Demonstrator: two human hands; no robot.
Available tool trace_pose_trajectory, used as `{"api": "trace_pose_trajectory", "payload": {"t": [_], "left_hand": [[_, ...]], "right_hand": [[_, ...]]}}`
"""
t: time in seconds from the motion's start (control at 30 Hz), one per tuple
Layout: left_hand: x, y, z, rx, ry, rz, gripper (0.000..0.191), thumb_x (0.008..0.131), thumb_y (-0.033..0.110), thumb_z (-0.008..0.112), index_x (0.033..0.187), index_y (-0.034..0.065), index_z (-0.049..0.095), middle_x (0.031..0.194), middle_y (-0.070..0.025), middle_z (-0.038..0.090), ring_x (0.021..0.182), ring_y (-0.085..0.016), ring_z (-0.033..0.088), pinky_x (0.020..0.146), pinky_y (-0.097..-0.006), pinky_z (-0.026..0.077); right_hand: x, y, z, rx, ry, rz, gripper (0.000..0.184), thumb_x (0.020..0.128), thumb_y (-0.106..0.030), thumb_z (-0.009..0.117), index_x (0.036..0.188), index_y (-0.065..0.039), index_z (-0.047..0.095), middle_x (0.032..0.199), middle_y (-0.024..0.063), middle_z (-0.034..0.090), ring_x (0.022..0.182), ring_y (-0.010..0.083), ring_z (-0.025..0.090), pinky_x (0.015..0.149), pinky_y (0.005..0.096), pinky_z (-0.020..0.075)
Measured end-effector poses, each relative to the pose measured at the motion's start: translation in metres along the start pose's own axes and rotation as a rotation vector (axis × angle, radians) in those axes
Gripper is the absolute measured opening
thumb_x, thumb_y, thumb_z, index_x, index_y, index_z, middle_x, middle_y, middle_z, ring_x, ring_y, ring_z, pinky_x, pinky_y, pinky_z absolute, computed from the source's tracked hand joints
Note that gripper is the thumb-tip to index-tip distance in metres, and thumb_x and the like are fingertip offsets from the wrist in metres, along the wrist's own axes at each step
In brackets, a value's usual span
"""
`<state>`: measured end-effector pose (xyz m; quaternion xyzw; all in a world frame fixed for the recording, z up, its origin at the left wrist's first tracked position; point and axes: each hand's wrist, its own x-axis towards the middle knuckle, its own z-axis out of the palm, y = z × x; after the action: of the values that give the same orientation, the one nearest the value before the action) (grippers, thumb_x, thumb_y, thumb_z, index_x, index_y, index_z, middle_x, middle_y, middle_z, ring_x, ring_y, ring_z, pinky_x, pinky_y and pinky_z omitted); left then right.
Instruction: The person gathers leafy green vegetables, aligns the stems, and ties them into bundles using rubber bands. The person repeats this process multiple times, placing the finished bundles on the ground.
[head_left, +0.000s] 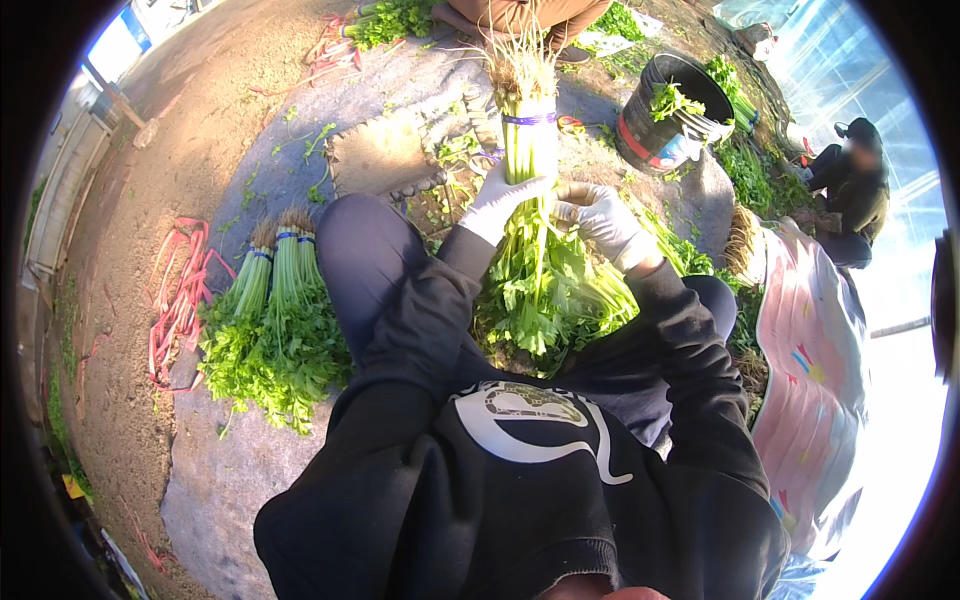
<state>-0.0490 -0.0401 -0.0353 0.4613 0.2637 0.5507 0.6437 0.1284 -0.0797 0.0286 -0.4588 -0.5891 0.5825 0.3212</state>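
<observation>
My left hand (501, 201), in a white glove, grips a bunch of celery (529, 154) around its stalks. The bunch stands with its pale roots up and its leaves hanging down between my knees. A purple-blue band (529, 118) circles the stalks just below the roots. My right hand (600, 217), gloved too, has its bent fingertips against the right side of the bunch, just below my left hand. Whether they pinch a stalk is hard to see. More loose celery (607, 292) lies under the bunch, by my right forearm.
Tied celery bunches (281, 315) lie to my left, near tangled red straps (178, 300). A black bucket (637, 124) with stalks inside stands ahead right. One person (525, 11) crouches ahead; another person (851, 187) sits at far right. A patterned pink sheet (802, 375) covers something on the right.
</observation>
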Motion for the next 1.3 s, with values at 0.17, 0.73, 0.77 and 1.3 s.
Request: {"api": "trace_pose_trajectory", "payload": {"t": [0.17, 0.73, 0.77, 1.3], "left_hand": [[-0.005, 0.003, 0.004, -0.046, 0.041, 0.013, 0.044, 0.083, 0.016, 0.071, 0.122, 0.0006, 0.057, 0.105, -0.0076, 0.065, 0.088, -0.017, 0.064, 0.076, -0.0297, 0.053], [-0.013, 0.002, 0.008, 0.047, -0.112, -0.165, 0.046, 0.078, 0.017, 0.076, 0.119, 0.0019, 0.060, 0.108, -0.0057, 0.066, 0.099, -0.015, 0.061, 0.088, -0.0304, 0.048], [-0.013, 0.001, 0.007, 0.035, -0.115, -0.170, 0.045, 0.079, 0.016, 0.076, 0.119, 0.0020, 0.060, 0.108, -0.0055, 0.066, 0.098, -0.014, 0.061, 0.088, -0.0303, 0.048], [-0.005, 0.019, 0.007, -0.070, 0.073, 0.059, 0.030, 0.074, 0.001, 0.073, 0.102, 0.0011, 0.062, 0.090, -0.0044, 0.065, 0.080, -0.015, 0.063, 0.069, -0.0305, 0.053]], "right_hand": [[-0.005, -0.010, 0.011, -0.320, 0.206, -0.167, 0.019, 0.082, -0.014, 0.069, 0.095, -0.001, 0.065, 0.081, 0.0048, 0.065, 0.068, 0.0124, 0.058, 0.064, 0.0273, 0.0469], [0.031, -0.128, -0.068, -0.136, 0.676, -0.594, 0.034, 0.095, -0.031, 0.057, 0.100, 0.002, 0.061, 0.091, 0.0106, 0.067, 0.077, 0.0136, 0.061, 0.068, 0.0241, 0.0484], [0.035, -0.112, -0.064, -0.599, 0.679, -0.507, 0.040, 0.093, -0.036, 0.060, 0.104, 0.002, 0.062, 0.093, 0.0119, 0.067, 0.082, 0.0154, 0.063, 0.073, 0.0265, 0.0492], [0.038, -0.055, -0.089, -1.023, 0.802, -0.589, 0.015, 0.090, -0.017, 0.061, 0.099, -0.011, 0.071, 0.088, 0.0090, 0.069, 0.076, 0.0254, 0.066, 0.068, 0.0312, 0.0506]]}}
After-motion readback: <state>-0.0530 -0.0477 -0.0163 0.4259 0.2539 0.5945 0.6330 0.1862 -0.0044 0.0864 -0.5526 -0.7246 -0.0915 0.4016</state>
